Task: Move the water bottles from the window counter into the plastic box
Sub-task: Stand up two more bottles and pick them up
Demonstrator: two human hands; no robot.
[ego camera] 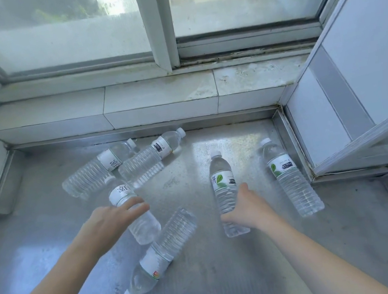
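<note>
Bottles on tabletop (pixel 208 283): six, all lying flat
Left hand (pixel 109 222): fingers spread over one bottle (pixel 134 210)
Right hand (pixel 246 208): fingers wrapped round leaf-label bottle (pixel 222 185)
Plastic box: out of sight
Moved: apparently none

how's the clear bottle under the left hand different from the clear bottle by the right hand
The clear plastic bottle under the left hand has a plain white label with dark characters; the clear plastic bottle by the right hand has a green leaf on its label. The first tilts up-left and touches neighbouring bottles; the second points straight at the window, apart. The left hand rests on top; the right hand wraps the side. Both lie flat, white-capped.
</note>
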